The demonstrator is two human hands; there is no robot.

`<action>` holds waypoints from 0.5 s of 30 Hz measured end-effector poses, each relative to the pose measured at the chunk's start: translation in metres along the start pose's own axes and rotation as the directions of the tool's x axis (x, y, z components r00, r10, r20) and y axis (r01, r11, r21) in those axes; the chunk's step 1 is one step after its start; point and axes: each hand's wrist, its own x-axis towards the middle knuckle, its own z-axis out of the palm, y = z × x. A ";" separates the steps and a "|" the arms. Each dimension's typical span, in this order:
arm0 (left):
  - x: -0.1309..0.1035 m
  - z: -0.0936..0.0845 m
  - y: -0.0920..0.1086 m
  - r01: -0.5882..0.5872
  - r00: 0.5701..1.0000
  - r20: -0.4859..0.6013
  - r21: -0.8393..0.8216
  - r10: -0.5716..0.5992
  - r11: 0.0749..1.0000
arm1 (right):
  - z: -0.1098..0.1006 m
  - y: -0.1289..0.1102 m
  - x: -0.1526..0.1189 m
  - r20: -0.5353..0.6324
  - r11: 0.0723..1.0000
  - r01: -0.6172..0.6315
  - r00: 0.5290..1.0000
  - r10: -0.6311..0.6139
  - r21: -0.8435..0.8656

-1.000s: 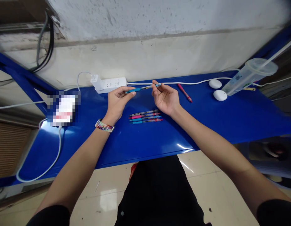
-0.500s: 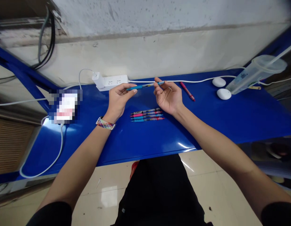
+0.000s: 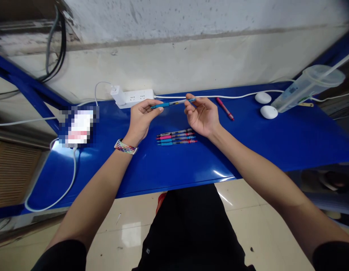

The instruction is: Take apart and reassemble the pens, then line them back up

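Observation:
A pen with a blue grip is held level above the blue table. My left hand pinches its blue-grip end between thumb and fingers. At the other end, my right hand, palm up, has its thumb and fingertips closed around the tip of the pen. Below the hands several pens lie side by side on the table, among them a grey and black pen, a pink pen and a blue and red pen. A red pen lies alone to the right of my right hand.
A white power strip with a plugged-in charger stands against the wall. At left lies a blurred phone on a white cable. Two white rounded objects and a leaning clear plastic container are at right.
Almost nothing differs. Both hands keep their hold on the pen, and the view has shifted very slightly.

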 end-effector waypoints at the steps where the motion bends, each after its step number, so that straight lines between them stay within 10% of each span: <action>1: 0.000 -0.001 0.000 0.004 1.000 0.006 0.005 -0.004 1.000 | 0.003 0.000 -0.001 -0.009 1.000 0.004 1.000 -0.004 -0.001; 15: 0.002 -0.018 0.006 -0.074 0.978 0.208 0.238 0.024 0.968 | -0.003 -0.019 -0.003 0.167 0.703 0.263 0.965 -0.203 -0.661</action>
